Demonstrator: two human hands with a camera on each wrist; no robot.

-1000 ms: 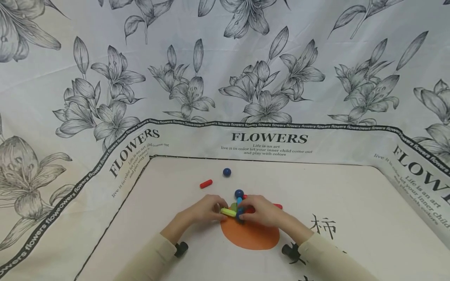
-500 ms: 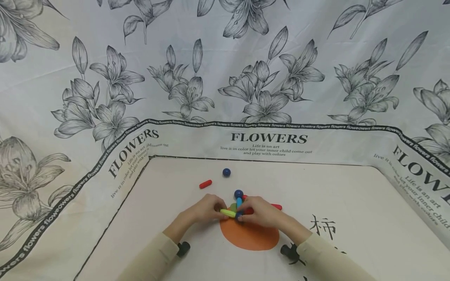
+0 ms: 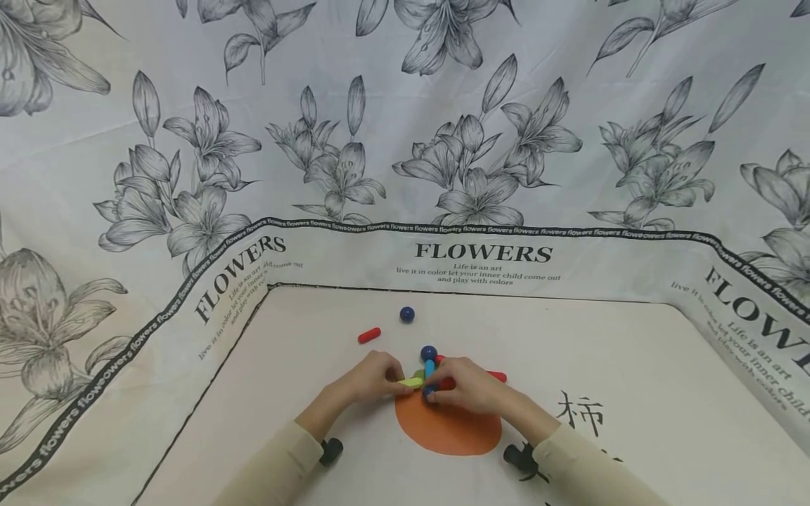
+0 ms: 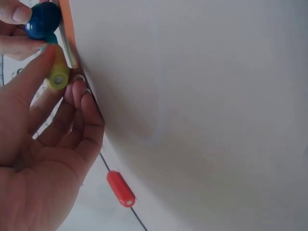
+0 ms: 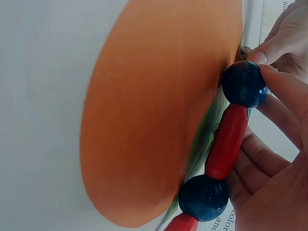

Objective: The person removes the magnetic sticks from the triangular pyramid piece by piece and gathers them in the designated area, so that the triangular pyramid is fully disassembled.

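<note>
My left hand (image 3: 372, 377) pinches a yellow-green magnetic rod (image 4: 58, 72) between thumb and fingers. Thumb and fingertip of my right hand (image 3: 470, 385) hold a dark blue ball (image 5: 244, 84) close beside that rod. Whether rod and ball touch is hard to tell. From the held ball a red rod (image 5: 226, 142) leads to a second blue ball (image 5: 203, 197), where another red rod (image 5: 182, 223) begins. A light blue rod (image 3: 429, 369) runs from the held ball to a further blue ball (image 3: 428, 353) at the back. My right hand covers part of this structure.
A loose red rod (image 3: 369, 335) and a loose blue ball (image 3: 407, 315) lie on the white tabletop (image 3: 569, 337) beyond my hands. Beneath the structure is a printed orange shape (image 3: 448, 429). Flower-patterned cloth (image 3: 481, 140) hangs behind the table.
The yellow-green rod has turned slightly in my left fingers, its right end now angled away from me. Both hands stay nearly in place, and the head view has shifted a little.
</note>
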